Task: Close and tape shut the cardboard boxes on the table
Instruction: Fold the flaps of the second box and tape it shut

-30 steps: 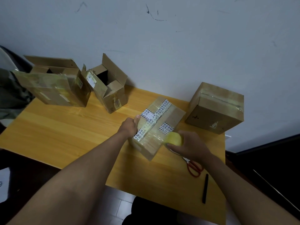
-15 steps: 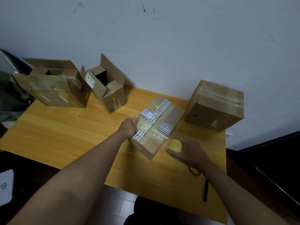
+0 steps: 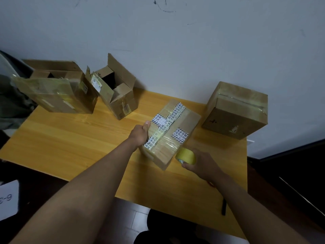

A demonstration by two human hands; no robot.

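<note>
A flat cardboard box point(image 3: 186, 124) with black-and-white printed labels and clear tape lies closed at the middle of the wooden table point(image 3: 70, 141). My left hand point(image 3: 140, 133) grips its left edge, thumb on top. My right hand point(image 3: 202, 164) holds a yellow tape roll point(image 3: 186, 155) against the box's near right side. A taped-shut box point(image 3: 235, 111) stands at the right. Two boxes with raised flaps stand at the back left, a large box point(image 3: 58, 95) and a small box point(image 3: 119, 95).
A black marker point(image 3: 223, 207) lies near the table's front right edge. A red scissors handle point(image 3: 210, 183) peeks out under my right wrist. The wall runs close behind the boxes. A white paper sheet point(image 3: 8, 199) lies on the floor at the lower left.
My right hand has carried the tape roll down off the box top and along its near right side toward the front. My left hand has stayed on the box's left edge.
</note>
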